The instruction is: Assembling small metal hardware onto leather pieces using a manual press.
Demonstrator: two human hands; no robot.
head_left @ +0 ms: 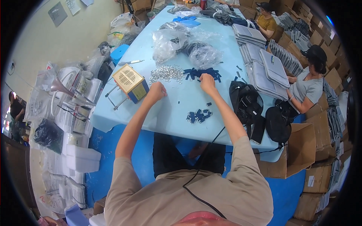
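Note:
My left hand (157, 92) is closed, fingers curled, at the near edge of a heap of small silvery metal rings (167, 72). Whatever it may hold is too small to make out. Reaching farther out, my right hand (207, 83) is closed at the near side of a pile of short navy fabric strips (215, 74); its fingertips cover what is in them. Closer to me lies a small group of navy strips with metal rings attached (199, 116). A single dark piece (209, 104) lies just above that group.
A wood-and-blue box-shaped device (131, 83) on a metal stand is left of my left hand. Clear plastic bags (169, 43) lie farther up the light-blue table (158, 116). Black bags (247, 100) and stacked grey cases (264, 71) line the right edge, where a person (311, 81) sits.

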